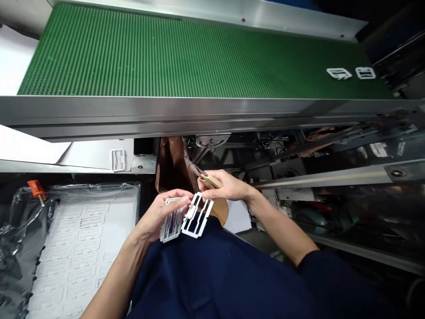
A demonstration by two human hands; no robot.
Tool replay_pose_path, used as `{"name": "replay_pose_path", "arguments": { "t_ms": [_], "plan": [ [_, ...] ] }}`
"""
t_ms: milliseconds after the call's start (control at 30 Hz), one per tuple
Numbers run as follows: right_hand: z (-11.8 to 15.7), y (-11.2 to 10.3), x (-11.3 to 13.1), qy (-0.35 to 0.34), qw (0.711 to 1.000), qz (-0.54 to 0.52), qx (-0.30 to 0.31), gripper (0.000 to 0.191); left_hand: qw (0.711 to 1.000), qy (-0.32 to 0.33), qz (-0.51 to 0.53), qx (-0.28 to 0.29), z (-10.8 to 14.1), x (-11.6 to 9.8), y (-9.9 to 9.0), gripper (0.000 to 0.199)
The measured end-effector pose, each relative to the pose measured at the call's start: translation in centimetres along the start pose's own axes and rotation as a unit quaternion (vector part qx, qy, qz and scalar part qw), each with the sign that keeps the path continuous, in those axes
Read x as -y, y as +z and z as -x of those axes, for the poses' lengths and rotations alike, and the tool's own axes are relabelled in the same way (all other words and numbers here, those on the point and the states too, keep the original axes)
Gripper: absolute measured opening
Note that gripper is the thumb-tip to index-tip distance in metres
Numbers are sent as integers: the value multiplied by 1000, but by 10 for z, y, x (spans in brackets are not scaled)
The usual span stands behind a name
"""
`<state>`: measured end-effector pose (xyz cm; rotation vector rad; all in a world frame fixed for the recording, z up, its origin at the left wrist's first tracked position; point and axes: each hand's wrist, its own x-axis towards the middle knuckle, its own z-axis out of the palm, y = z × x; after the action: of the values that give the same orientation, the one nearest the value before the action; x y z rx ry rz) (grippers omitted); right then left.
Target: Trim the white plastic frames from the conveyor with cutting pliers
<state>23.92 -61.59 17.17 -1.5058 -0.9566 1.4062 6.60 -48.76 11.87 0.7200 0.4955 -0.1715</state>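
Note:
My left hand (162, 210) is closed on a white slotted plastic frame (171, 226), with the thumb across its top; it may be more than one piece. Beside it hangs a second white frame (198, 217), tilted, its upper edge between my two hands. My right hand (229, 186) has its fingers wrapped round a tan-handled tool (211, 180); the working end is too unclear to name. Right-hand fingertips meet the top of the second frame. Which hand bears that frame's weight I cannot tell.
Ahead runs a green conveyor belt (166, 57) with two white frames (338, 73) at its right end. A metal rail (212, 113) edges it. One frame (117, 159) lies on a ledge. A lined box (73, 248) of frames stands left, an orange-handled tool (36, 189) at its corner. An open brown bag (174, 161) sits below.

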Motion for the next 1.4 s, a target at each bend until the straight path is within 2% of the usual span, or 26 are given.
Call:
{"name": "replay_pose_path", "arguments": {
  "t_ms": [133, 300, 400, 533, 700, 900, 1000, 1100, 1167, 1267, 1400],
  "plan": [
    [-6, 6, -14, -4, 998, -70, 1, 25, 996, -1, -83, -15, 7, 0, 2, 17],
    [-2, 8, -34, -11, 977, -204, -62, 26, 995, 22, -76, -67, 6, 1, 2, 17],
    [1, 9, -39, 5, 967, -238, -91, 29, 994, 22, -69, -80, 3, 3, 1, 19],
    [4, 16, -39, -5, 967, -228, -117, 32, 992, 39, -81, -92, -1, 6, 0, 19],
    [6, 32, -37, -55, 968, -178, -168, 31, 979, 86, -160, -94, -5, 6, 1, 17],
    [12, 62, -45, -42, 976, -142, -161, 33, 966, 76, -233, -78, 4, 8, -4, 22],
    [15, 72, -50, -34, 979, -108, -169, 30, 939, 126, -307, -88, 12, 5, -7, 24],
    [17, 75, -51, -41, 980, -89, -175, 27, 898, 173, -403, -37, 15, -4, -5, 16],
    [17, 75, -50, -39, 981, -80, -175, 27, 877, 181, -445, 1, 14, -11, -2, 14],
    [19, 75, -47, -27, 983, -58, -173, 27, 850, 179, -495, 24, 10, -18, 1, 17],
    [20, 77, -44, -25, 985, -23, -171, 26, 796, 190, -572, 60, 8, -22, 3, 18]
  ]
}}
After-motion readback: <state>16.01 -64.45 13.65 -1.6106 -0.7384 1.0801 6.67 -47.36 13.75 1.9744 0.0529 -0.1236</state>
